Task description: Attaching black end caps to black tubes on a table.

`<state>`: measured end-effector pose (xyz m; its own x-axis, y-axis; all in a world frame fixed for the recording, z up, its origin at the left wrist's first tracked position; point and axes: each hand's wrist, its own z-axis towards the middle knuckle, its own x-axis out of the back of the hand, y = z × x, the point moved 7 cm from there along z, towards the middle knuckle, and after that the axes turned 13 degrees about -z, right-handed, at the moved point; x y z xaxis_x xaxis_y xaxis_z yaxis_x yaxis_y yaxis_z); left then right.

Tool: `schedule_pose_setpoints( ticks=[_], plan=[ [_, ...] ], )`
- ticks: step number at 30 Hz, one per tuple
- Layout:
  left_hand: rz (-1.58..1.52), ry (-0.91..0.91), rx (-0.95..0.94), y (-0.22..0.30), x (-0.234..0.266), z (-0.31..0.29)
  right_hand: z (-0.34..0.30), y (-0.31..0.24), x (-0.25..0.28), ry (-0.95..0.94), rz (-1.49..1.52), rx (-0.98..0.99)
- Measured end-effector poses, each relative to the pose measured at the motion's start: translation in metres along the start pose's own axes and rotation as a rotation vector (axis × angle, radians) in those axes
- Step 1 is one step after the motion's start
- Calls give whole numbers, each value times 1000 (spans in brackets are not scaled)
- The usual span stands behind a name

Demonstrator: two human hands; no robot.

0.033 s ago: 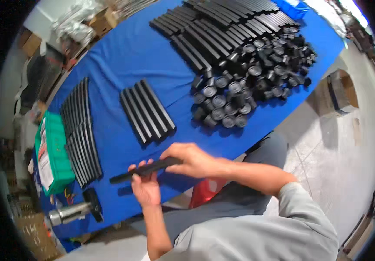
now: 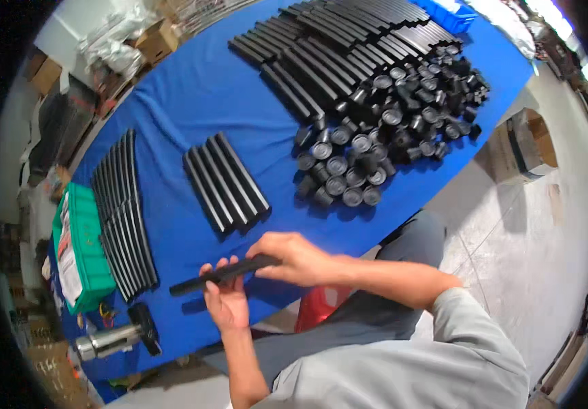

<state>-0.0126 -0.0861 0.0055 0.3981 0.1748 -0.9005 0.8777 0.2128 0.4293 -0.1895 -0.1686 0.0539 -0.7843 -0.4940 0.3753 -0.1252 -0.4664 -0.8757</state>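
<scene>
A dark black tube (image 2: 198, 282) is held slantwise above the near edge of the blue-covered table. My left hand (image 2: 228, 307) cradles its middle from below, with the thumb on the near side and fingertips showing beyond. My right hand (image 2: 297, 259) is closed around the tube's right end, which it hides. Just beyond my hands lies a small row of black tubes (image 2: 229, 184) side by side. A large heap of black round-ended caps or fittings (image 2: 355, 163) sits farther right.
Many more black tubes (image 2: 307, 68) lie at the back of the blue table (image 2: 171, 102). At left are rows of thin black tubes (image 2: 124, 211), a green bin (image 2: 89, 245) and a hammer-like tool (image 2: 120, 337). A blue bin (image 2: 454, 17) stands far right; a cardboard box (image 2: 525, 146) is on the floor.
The whole view has shifted slightly. Both hands keep their hold on the tube in nearly the same pose.
</scene>
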Motion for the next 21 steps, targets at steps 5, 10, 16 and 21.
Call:
schedule_pose_setpoints(
  ticks=[5, 10, 16, 21],
  plan=[
    [-49, 3, 56, -7, 12, 3, -9, -9, -4, 12, -54, 37],
    [-36, -41, 19, -13, 0, 4, -10, 23, -16, -261, 476, -495],
    [-21, 23, 61, -12, 2, 5, -5, -12, 2, 109, -142, 209],
    [21, -21, 36, -9, 1, 4, -7, 10, -10, -247, 394, -493]
  ],
)
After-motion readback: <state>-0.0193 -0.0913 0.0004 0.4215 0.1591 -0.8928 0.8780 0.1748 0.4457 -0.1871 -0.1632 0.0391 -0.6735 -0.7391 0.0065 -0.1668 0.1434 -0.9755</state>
